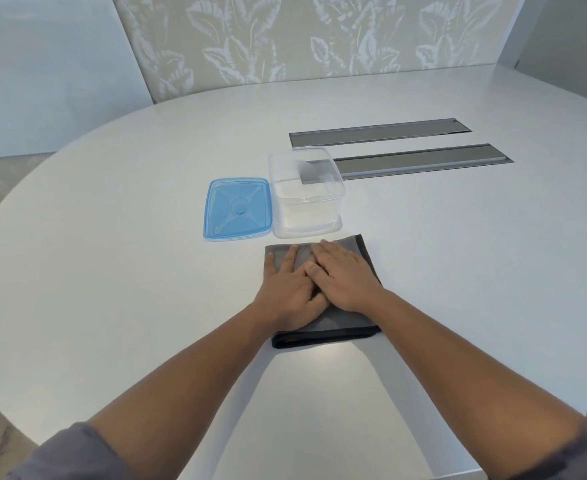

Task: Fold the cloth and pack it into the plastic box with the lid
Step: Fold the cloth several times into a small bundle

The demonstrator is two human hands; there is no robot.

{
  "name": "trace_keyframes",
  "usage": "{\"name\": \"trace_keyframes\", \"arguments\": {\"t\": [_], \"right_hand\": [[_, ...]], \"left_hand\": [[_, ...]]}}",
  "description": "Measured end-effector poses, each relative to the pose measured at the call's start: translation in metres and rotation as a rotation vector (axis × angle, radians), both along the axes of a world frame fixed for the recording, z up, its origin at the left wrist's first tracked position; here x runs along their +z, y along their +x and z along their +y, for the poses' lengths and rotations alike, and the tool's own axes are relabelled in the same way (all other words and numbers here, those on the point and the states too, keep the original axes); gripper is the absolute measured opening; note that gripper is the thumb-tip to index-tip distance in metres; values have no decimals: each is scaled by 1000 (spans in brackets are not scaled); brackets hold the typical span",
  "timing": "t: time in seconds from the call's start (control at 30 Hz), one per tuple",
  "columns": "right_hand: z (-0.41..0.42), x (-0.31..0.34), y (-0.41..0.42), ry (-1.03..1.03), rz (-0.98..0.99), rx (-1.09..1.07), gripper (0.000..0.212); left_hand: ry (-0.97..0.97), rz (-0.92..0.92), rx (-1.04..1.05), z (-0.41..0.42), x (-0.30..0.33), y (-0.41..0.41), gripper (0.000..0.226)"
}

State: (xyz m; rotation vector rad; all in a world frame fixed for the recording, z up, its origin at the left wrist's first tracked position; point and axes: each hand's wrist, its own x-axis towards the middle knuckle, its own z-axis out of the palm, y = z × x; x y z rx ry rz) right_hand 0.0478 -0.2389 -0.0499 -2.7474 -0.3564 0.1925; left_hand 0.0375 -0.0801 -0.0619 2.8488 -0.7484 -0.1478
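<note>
Both hands lie flat with straight fingers, palms down, on the folded dark grey cloth [333,323], the left hand [290,289] and the right hand [345,277] side by side and touching, grasping nothing. This cloth rests on the white round table [112,237], near the person, its far edge just beside the clear square plastic box [307,202], which stands open and empty. To the left of the box, touching it, the blue translucent square lid [238,209] lies flat, and two long grey panels [420,147] sit in the table on the far right.
</note>
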Motion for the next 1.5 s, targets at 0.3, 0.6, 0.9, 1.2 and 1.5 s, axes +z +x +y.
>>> {"name": "trace_keyframes", "arguments": {"t": [0.3,0.6,0.9,1.2,1.5], "right_hand": [[-15,-14,-6,-166,-105,-182,87],[-17,-11,-17,-119,-214,-286,58],[-24,-16,-21,-141,-86,-218,88],[-14,-14,-25,-108,-91,-216,85],[33,1,-26,142,-221,-148,78]], "left_hand": [[-99,13,194,13,-11,-6,83],[-52,21,61,43,-14,-20,110],[-291,26,463,44,-7,-22,70],[-744,341,499,35,21,-25,82],[-724,260,546,58,16,-29,82]]}}
